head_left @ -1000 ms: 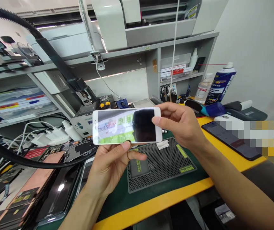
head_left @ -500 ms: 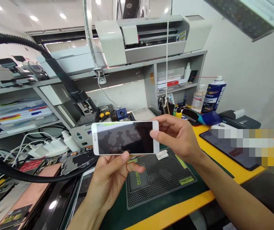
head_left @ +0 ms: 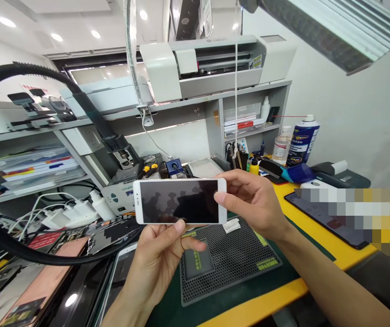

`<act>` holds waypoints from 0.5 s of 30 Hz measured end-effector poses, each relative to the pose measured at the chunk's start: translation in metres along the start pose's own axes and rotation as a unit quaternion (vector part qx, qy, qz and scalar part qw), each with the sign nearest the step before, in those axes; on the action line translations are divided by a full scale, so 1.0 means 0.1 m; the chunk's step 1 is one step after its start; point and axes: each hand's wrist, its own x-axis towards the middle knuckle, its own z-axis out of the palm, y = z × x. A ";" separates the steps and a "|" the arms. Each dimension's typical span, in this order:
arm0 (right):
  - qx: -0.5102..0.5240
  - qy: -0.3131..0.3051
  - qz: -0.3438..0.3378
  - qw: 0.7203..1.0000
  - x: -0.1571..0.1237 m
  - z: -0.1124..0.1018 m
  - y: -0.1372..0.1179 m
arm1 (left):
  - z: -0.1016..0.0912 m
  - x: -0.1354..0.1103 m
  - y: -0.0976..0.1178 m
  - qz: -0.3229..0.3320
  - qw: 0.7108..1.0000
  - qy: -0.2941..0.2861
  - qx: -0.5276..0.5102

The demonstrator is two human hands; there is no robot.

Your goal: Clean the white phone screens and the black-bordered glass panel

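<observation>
head view: one white phone (head_left: 180,201) held level above the tabletop (head_left: 285,290), dark screen toward the camera, gripped along its near edge by the closed fingers of the left hand (head_left: 161,263) and at its right end by those of the right hand (head_left: 252,200). judged mid-handling: lifted clear of the black honeycomb mat (head_left: 236,259) below, resting on nothing. counted: one phone in hand, two hands, one mat, one white scrap (head_left: 232,225) on it, one blue spray can (head_left: 302,141) far right.

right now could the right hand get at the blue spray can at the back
Probably yes: nothing tall stands between the right hand and the spray can, though that hand now grips the phone.
</observation>
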 end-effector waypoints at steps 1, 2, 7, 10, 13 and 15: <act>-0.001 0.001 -0.001 1.000 0.00 0.00 0.00 | 0.01 0.00 0.00 0.003 1.000 0.003 0.001; -0.003 0.001 -0.001 1.000 0.00 -0.01 0.00 | 0.03 -0.01 0.01 0.005 1.000 0.006 0.001; -0.028 0.007 -0.001 1.000 0.00 -0.03 0.00 | -0.01 -0.01 -0.02 0.003 1.000 -0.008 0.009; -0.041 0.013 0.001 0.999 0.00 -0.02 0.00 | -0.06 0.00 -0.03 0.002 1.000 -0.023 0.009; -0.048 0.014 -0.003 0.999 0.00 -0.01 0.01 | -0.08 0.00 -0.02 0.003 1.000 -0.025 0.016; -0.054 0.015 -0.004 0.998 0.01 0.00 0.03 | -0.09 0.00 -0.01 0.011 0.999 -0.020 0.041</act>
